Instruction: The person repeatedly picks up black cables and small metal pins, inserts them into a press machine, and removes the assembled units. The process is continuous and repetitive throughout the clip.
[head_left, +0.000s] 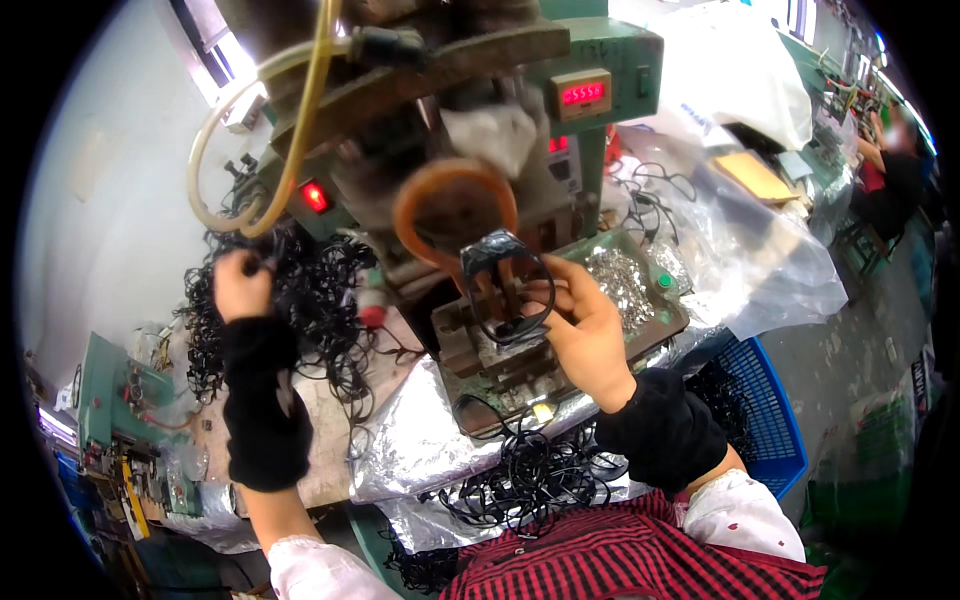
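My left hand (243,287) reaches into a large tangled pile of thin black cables (318,300) on the left of the bench. Its fingers are closed on a black cable end, mostly hidden by the hand. At the middle, my right hand (592,338) pinches a looped black cable (552,290) under the head of a green bench press (628,72). The loop hangs around the press tooling, and the fingers hide the exact end being held. Below it lies the metal press base (470,355). An orange-brown ring (404,205) sits in front of the press head.
A tray of small silvery metal parts (622,285) stands right of the tooling. More black cables (530,470) lie at the front edge on silver foil (410,440). A blue plastic basket (765,390) stands at the right. Another person (885,185) sits farther right. A yellowish hose (300,130) hangs upper left.
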